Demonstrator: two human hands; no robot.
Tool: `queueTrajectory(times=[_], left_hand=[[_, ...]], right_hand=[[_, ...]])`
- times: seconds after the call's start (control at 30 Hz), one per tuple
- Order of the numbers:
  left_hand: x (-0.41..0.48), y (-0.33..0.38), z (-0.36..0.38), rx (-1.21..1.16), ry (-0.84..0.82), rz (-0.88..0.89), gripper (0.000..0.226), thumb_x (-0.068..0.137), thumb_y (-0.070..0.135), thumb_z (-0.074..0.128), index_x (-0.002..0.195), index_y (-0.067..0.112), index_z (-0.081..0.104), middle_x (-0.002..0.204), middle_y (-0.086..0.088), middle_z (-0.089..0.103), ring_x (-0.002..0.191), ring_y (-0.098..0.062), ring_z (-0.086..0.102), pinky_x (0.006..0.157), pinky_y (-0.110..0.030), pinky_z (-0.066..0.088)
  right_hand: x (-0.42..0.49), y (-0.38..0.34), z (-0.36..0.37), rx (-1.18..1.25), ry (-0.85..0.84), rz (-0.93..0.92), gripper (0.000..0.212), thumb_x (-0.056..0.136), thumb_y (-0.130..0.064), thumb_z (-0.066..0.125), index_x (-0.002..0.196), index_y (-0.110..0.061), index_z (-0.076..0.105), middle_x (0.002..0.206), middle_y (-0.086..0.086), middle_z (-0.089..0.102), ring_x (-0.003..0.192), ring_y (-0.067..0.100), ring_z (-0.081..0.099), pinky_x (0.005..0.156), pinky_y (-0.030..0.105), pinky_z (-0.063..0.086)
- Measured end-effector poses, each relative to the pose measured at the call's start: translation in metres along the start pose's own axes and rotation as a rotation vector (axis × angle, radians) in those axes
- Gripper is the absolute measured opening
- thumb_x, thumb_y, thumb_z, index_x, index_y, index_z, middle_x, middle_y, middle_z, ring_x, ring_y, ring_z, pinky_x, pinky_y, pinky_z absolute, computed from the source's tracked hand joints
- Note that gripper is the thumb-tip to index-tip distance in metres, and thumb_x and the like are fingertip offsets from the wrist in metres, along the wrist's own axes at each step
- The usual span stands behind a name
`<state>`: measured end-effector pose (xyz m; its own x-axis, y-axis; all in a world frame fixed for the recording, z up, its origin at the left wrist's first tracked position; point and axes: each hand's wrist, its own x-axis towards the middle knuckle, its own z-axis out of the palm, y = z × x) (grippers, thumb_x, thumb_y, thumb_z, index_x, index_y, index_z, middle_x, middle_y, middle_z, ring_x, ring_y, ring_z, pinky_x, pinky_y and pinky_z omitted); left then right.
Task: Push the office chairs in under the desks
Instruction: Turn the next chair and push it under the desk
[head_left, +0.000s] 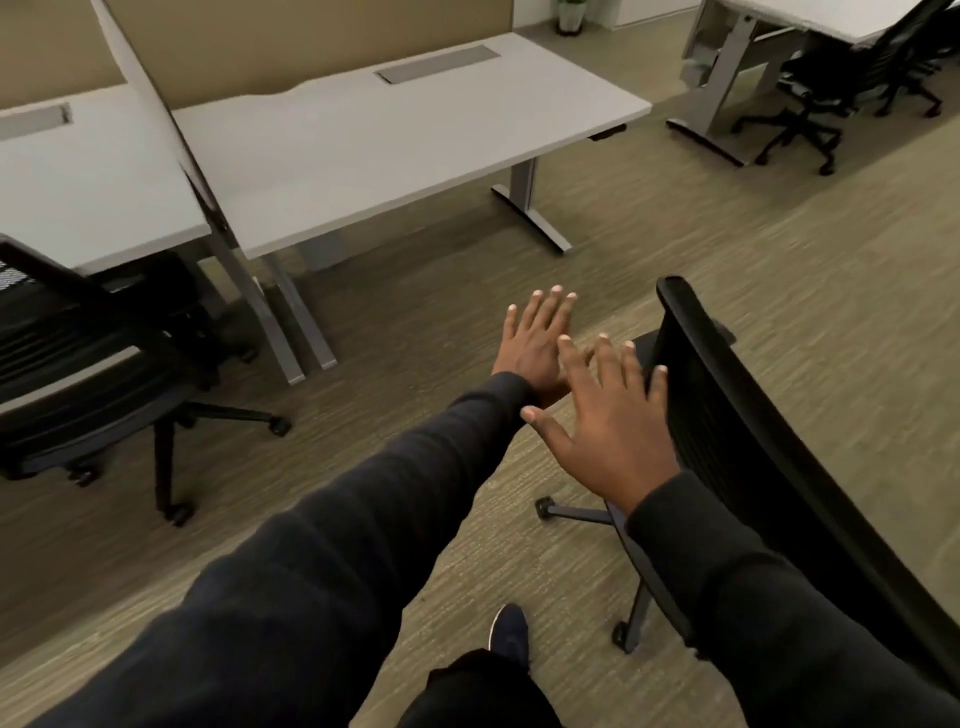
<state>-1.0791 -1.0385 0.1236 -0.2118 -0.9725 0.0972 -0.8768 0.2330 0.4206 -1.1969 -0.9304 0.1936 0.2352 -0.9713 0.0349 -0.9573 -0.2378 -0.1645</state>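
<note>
Standing on the carpet (779, 270) well apart from the desk (395, 140), the office chair (758, 467) is seen at the right. Both grips are held out with fingers (602, 358) straight and spread, nothing grasped: the right grip (608, 421) beside the backrest (691, 358), the left grip (535, 343) over the carpet. A second chair (88, 374) is set partly under the neighbouring desk (93, 182).

Nearest chair (753, 441): black, ribbed back. Desk top (389, 140): pale grey; legs (522, 182) darker grey. Carpet (779, 270): olive-brown, fine streaked pattern. Divider panel (260, 47): tan. Sleeves (363, 545): dark navy.
</note>
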Motion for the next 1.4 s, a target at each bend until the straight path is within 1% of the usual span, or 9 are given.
queueTrajectory(times=[0.2, 0.3, 0.37, 0.43, 0.53, 0.6, 0.7, 0.87, 1.4], left_hand=[[0.05, 0.074, 0.005, -0.05, -0.013, 0.127, 0.066, 0.101, 0.046, 0.041, 0.156, 0.016, 0.022, 0.165, -0.005, 0.015, 0.152, -0.022, 0.005, 0.122, -0.042, 0.0], [0.064, 0.099, 0.011, -0.082, -0.051, 0.108, 0.061, 0.094, 0.032, 0.058, 0.148, 0.007, 0.041, 0.156, -0.014, 0.035, 0.145, -0.03, 0.029, 0.117, -0.038, 0.019], [0.064, 0.108, 0.016, -0.213, 0.069, 0.0, 0.044, 0.093, 0.025, 0.06, 0.132, 0.004, 0.058, 0.137, -0.018, 0.055, 0.123, -0.035, 0.051, 0.1, -0.037, 0.039], [0.065, 0.114, 0.021, -0.418, 0.21, -0.245, 0.026, 0.096, 0.018, 0.053, 0.114, 0.004, 0.066, 0.117, -0.018, 0.063, 0.105, -0.034, 0.058, 0.086, -0.035, 0.045], [0.072, 0.128, 0.009, -1.027, 0.431, -0.656, 0.023, 0.096, 0.007, 0.042, 0.095, 0.005, 0.064, 0.097, -0.015, 0.064, 0.09, -0.028, 0.06, 0.079, -0.034, 0.049], [0.076, 0.144, 0.002, -1.173, 0.479, -0.653, 0.019, 0.098, 0.009, 0.046, 0.1, 0.006, 0.064, 0.097, -0.01, 0.064, 0.088, -0.021, 0.059, 0.08, -0.033, 0.051], [0.078, 0.167, -0.003, -0.809, 0.282, -0.451, 0.019, 0.091, 0.018, 0.063, 0.109, 0.012, 0.07, 0.107, -0.004, 0.068, 0.1, -0.018, 0.063, 0.09, -0.03, 0.05], [0.067, 0.157, -0.024, -0.137, 0.11, -0.381, 0.021, 0.091, 0.024, 0.06, 0.102, 0.016, 0.076, 0.115, -0.006, 0.068, 0.109, -0.023, 0.061, 0.095, -0.029, 0.044], [0.047, 0.137, -0.017, -0.015, 0.264, -0.571, 0.022, 0.09, 0.037, 0.051, 0.093, 0.032, 0.072, 0.112, 0.001, 0.068, 0.109, -0.026, 0.058, 0.098, -0.048, 0.045]], right_hand=[[-0.024, 0.063, -0.024, 0.059, 0.042, -0.043, 0.089, 0.09, -0.062, 0.052, 0.159, -0.015, 0.022, 0.164, 0.022, 0.018, 0.152, 0.037, 0.014, 0.122, 0.049, 0.019], [-0.039, 0.079, -0.034, 0.058, 0.126, -0.098, 0.081, 0.091, -0.057, 0.056, 0.155, -0.013, 0.033, 0.162, 0.02, 0.025, 0.151, 0.036, 0.019, 0.119, 0.053, 0.025], [-0.049, 0.092, -0.039, 0.045, 0.17, -0.056, 0.079, 0.091, -0.055, 0.057, 0.154, -0.014, 0.036, 0.161, 0.019, 0.028, 0.15, 0.036, 0.023, 0.118, 0.055, 0.027], [-0.057, 0.107, -0.045, 0.021, 0.108, 0.034, 0.087, 0.089, -0.057, 0.058, 0.157, -0.013, 0.027, 0.161, 0.021, 0.026, 0.147, 0.039, 0.027, 0.116, 0.054, 0.03], [-0.069, 0.127, -0.047, -0.085, -0.075, 0.055, 0.103, 0.089, -0.059, 0.059, 0.16, -0.013, 0.0, 0.161, 0.027, 0.015, 0.141, 0.041, 0.034, 0.109, 0.049, 0.038], [-0.073, 0.138, -0.049, -0.094, -0.115, -0.007, 0.101, 0.094, -0.05, 0.059, 0.159, -0.013, -0.009, 0.161, 0.029, 0.011, 0.131, 0.039, 0.044, 0.102, 0.045, 0.043], [-0.072, 0.152, -0.051, -0.052, -0.152, -0.074, 0.089, 0.099, -0.029, 0.052, 0.157, -0.009, -0.012, 0.16, 0.033, 0.007, 0.123, 0.041, 0.047, 0.097, 0.045, 0.044], [-0.079, 0.156, -0.051, -0.029, -0.193, -0.221, 0.072, 0.1, -0.017, 0.036, 0.156, 0.0, -0.006, 0.155, 0.043, 0.007, 0.121, 0.051, 0.045, 0.099, 0.052, 0.044], [-0.047, 0.19, -0.051, 0.071, -0.215, -0.476, 0.067, 0.099, -0.009, 0.034, 0.159, -0.005, 0.004, 0.155, 0.042, 0.01, 0.121, 0.052, 0.046, 0.102, 0.055, 0.043]])
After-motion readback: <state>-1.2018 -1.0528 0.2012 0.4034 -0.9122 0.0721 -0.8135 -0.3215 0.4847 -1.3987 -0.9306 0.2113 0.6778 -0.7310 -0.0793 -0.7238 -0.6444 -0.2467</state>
